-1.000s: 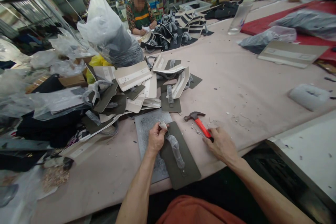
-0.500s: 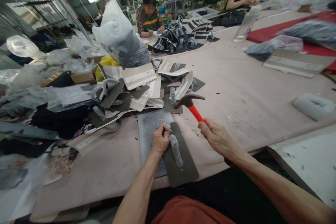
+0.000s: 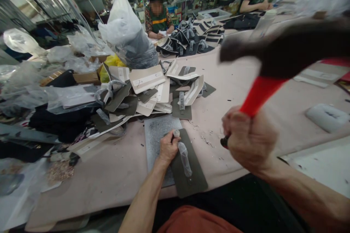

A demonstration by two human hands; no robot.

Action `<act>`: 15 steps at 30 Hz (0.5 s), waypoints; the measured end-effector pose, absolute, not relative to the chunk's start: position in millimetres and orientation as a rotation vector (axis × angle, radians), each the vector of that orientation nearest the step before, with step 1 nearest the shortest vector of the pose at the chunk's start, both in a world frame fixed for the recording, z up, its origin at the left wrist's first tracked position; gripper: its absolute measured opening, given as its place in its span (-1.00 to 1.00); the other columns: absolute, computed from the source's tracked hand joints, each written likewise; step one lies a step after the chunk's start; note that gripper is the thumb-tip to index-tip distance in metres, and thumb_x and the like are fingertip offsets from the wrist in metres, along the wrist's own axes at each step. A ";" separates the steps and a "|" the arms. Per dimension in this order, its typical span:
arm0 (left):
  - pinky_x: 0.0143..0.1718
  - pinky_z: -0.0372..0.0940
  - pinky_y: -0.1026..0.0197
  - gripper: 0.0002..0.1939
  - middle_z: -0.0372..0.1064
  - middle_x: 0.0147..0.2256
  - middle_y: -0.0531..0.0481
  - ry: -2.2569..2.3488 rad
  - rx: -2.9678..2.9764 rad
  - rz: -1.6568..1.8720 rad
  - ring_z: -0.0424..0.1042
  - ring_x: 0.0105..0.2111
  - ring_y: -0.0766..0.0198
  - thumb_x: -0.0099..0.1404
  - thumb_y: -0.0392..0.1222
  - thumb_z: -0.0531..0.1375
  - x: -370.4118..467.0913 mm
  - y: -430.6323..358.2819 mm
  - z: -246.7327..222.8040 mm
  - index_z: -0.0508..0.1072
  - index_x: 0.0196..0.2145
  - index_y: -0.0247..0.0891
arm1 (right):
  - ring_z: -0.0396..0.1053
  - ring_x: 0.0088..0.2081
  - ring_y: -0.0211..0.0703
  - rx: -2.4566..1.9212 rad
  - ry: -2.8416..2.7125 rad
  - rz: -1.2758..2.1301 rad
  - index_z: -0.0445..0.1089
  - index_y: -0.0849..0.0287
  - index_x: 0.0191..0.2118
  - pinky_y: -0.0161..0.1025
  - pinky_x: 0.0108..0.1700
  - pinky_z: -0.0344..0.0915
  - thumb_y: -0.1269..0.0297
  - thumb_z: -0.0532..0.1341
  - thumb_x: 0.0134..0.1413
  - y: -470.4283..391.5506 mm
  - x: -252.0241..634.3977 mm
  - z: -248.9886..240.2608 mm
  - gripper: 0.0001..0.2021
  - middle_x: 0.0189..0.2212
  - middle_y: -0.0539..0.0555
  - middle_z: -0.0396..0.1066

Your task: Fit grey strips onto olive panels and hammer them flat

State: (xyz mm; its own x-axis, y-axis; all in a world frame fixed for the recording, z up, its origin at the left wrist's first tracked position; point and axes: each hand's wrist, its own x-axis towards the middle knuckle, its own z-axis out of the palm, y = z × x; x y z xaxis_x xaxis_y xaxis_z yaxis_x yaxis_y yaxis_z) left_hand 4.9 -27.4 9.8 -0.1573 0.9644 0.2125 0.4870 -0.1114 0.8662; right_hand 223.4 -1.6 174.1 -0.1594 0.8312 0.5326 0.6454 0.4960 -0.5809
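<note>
My left hand (image 3: 168,145) pinches a small round-topped punch-like tool (image 3: 176,133) upright at the upper end of a dark olive panel (image 3: 182,178). A plastic-wrapped handle (image 3: 185,159) runs along the middle of this panel. Under the panel and my left hand lies a grey, speckled metal-like plate (image 3: 153,131). On the right, my right hand (image 3: 250,138) is closed around the red handle of a claw hammer (image 3: 262,94). The hammer is raised high above the table, close to the camera and blurred, its dark head pointing left.
Panels with wrapped handles (image 3: 147,80) are heaped beyond the plate. Plastic bags (image 3: 123,25) and dark cloth fill the left. A white wrapped bundle (image 3: 326,116) lies at the right. Across the table (image 3: 218,87), a person (image 3: 158,18) sits beside black pieces; another stands at upper right.
My right hand has lifted the hammer up and to the right, nearer the camera. My left hand still holds the small tool at the same end of the panel.
</note>
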 end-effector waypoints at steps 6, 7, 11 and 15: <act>-0.28 0.29 0.27 -0.84 0.50 -0.38 0.05 1.658 1.592 1.231 0.46 -0.36 0.26 0.22 -0.32 0.17 3.7 -27.1 6.8 0.50 -0.24 -0.22 | 0.05 -0.65 -0.26 -1.551 -2.563 0.523 0.26 0.14 -0.33 -0.20 -0.50 -0.23 0.11 -0.04 0.34 -13.5 246.0 106.4 -0.71 -0.65 -0.02 0.23; -0.27 0.29 0.27 -0.84 0.51 -0.37 0.04 1.653 1.584 1.234 0.47 -0.36 0.26 0.22 -0.32 0.17 3.6 -27.0 7.1 0.50 -0.24 -0.21 | 0.10 -0.63 -0.24 -1.636 -2.573 0.560 0.26 0.15 -0.29 -0.21 -0.49 -0.20 0.10 -0.05 0.35 -12.2 253.3 98.4 -0.70 -0.62 0.00 0.27; -0.20 0.32 0.25 -0.82 0.54 -0.31 0.02 1.631 1.551 1.244 0.49 -0.30 0.23 0.20 -0.32 0.18 3.4 -26.9 8.9 0.49 -0.23 -0.21 | 0.24 -0.52 -0.18 -1.852 -2.464 0.723 0.28 0.16 -0.31 -0.25 -0.43 -0.01 0.14 -0.09 0.36 -3.1 280.8 60.4 -0.68 -0.55 0.05 0.33; -0.19 0.33 0.23 -0.82 0.54 -0.30 0.01 1.619 1.524 1.261 0.50 -0.29 0.22 0.19 -0.31 0.20 3.2 -26.8 6.8 0.50 -0.22 -0.22 | 0.35 -0.31 -0.02 -1.796 -2.447 0.319 0.32 0.25 -0.09 -0.15 -0.28 0.20 0.22 0.04 0.28 -3.3 272.9 37.6 -0.76 -0.26 0.24 0.41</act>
State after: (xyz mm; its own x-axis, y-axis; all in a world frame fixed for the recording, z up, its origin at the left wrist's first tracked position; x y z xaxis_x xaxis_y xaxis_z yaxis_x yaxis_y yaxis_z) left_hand 3.2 -26.8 6.8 -0.1815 0.9650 0.1893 0.4197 -0.0981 0.9023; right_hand 272.9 -3.3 37.6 -0.3048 0.9511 -0.0508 0.9322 0.2870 -0.2203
